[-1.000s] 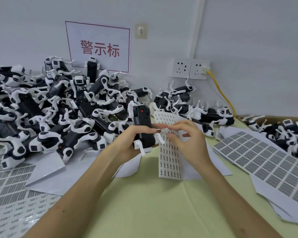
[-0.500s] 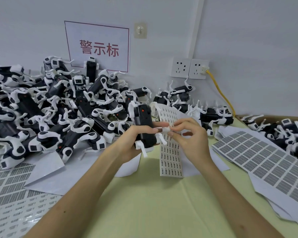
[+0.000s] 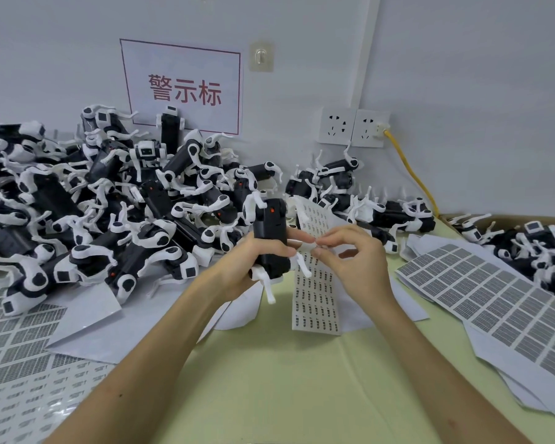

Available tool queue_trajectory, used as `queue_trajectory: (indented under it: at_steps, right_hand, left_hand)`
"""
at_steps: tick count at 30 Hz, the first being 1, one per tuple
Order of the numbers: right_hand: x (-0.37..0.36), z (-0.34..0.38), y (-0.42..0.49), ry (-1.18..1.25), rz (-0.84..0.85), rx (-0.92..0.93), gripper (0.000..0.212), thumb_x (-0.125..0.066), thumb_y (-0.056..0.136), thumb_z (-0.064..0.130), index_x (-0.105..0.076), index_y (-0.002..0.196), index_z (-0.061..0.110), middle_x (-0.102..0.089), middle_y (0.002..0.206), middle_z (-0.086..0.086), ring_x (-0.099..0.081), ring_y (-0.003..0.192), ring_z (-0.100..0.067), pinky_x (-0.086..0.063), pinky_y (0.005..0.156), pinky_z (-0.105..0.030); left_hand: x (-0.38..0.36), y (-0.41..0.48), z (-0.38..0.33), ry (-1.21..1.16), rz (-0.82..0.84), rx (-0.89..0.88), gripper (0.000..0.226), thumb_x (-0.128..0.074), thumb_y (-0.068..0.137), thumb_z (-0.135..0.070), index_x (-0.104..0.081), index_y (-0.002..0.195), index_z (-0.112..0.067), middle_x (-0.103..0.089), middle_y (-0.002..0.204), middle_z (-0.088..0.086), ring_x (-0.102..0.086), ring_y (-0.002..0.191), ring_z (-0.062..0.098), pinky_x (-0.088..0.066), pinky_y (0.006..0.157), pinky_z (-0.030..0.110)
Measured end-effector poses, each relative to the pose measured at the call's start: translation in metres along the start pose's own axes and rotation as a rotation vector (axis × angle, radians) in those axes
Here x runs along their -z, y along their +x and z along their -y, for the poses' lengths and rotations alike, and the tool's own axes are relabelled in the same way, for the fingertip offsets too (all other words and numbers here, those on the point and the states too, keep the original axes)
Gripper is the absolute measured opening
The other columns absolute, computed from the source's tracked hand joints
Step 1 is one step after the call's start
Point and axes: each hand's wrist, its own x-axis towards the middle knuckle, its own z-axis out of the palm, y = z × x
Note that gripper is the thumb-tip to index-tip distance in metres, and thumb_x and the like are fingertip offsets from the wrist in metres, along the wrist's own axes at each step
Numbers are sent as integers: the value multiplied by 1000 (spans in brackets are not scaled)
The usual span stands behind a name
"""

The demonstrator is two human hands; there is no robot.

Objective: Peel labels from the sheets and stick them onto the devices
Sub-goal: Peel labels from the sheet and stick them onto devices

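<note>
L hand [image 3: 247, 267] grips device [image 3: 271, 238] upright, while R hand [image 3: 356, 264] pinches a label [image 3: 314, 244] (barely visible) beside the sheet [image 3: 316, 299].

Two grips: left grip [image 3: 247, 267], right grip [image 3: 353, 261]. One device [image 3: 271, 238] in the left grip; one small white label [image 3: 311, 244] in the right grip's pinch. Three groups of loose devices, each too many to count: big heap [image 3: 93, 200] at left, smaller cluster [image 3: 366, 203] by the wall, more in one box [image 3: 462, 217] at right. One narrow strip sheet [image 3: 316, 302] by the right grip; several grid sheets [image 3: 494, 302] stacked at right, several more sheets [image 3: 13, 347] at left. On the wall: one sign [image 3: 183, 88], one hook [image 3: 261, 56], two sockets [image 3: 335, 125], one yellow cable [image 3: 410, 174].
</note>
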Motion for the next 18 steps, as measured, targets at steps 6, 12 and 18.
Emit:
queue_trajectory:
  at_steps: [6, 12, 18]
  right_hand:
    - [1, -1, 1, -13, 13, -4, 15, -88, 75, 7, -76, 76, 14, -70, 96, 6, -66, 92, -7, -52, 72, -20]
    - [0, -3, 1, -45, -5, 11, 17, -88, 76, 8, -73, 73, 15, -69, 94, 9, -65, 92, -7, -49, 70, -16]
    - [-1, -5, 0, -102, -1, 44, 17, -83, 82, 9, -71, 78, 20, -70, 93, 10, -65, 94, -7, -47, 76, -16]
  left_hand:
    - [-2, -1, 0, 22, 9, 5, 38, -66, 75, -17, -81, 109, -27, -76, 113, -5, -69, 95, 1, -52, 73, 17]
    - [-6, -1, 0, 10, -6, 4, 47, -65, 75, -17, -78, 119, -25, -77, 118, -7, -68, 107, -2, -53, 74, 15]
    - [-9, 1, 2, -44, -59, 43, 48, -70, 74, -23, -78, 121, -30, -74, 126, -7, -66, 117, 1, -58, 89, 24]
